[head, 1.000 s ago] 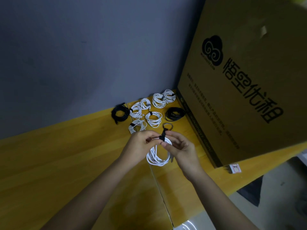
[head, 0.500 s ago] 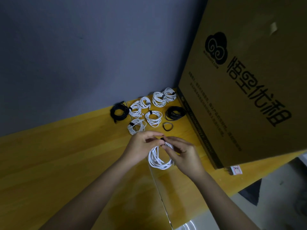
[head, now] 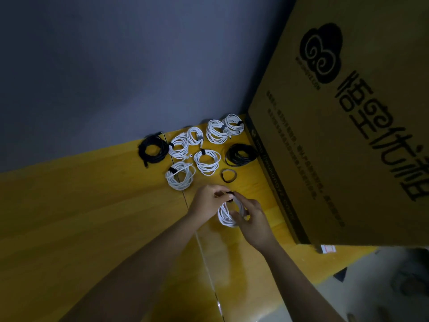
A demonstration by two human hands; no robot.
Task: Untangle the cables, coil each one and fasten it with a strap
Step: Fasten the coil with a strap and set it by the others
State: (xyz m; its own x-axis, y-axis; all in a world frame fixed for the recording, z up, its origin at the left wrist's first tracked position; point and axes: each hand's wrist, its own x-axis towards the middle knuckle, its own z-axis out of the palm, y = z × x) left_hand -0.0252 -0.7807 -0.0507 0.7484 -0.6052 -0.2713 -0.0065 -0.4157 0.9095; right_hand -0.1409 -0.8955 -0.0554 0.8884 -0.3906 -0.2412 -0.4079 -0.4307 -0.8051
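A white coiled cable (head: 225,217) hangs between my two hands just above the yellow table (head: 92,205). My left hand (head: 206,203) pinches the black strap (head: 229,195) at the top of the coil. My right hand (head: 251,219) grips the coil's right side with its fingers curled around the loops. Part of the coil is hidden behind my right fingers.
Beyond my hands lie several strapped white coils (head: 206,161), a black coil (head: 152,151) at the left, another black coil (head: 240,154) at the right, and a loose black strap ring (head: 228,175). A large cardboard box (head: 348,135) stands along the right. A grey wall (head: 116,66) backs the table.
The strap end that stuck up above the coil is now wrapped down against it. My right hand slid lower along the coil's right side; the left hand stays at the strap.
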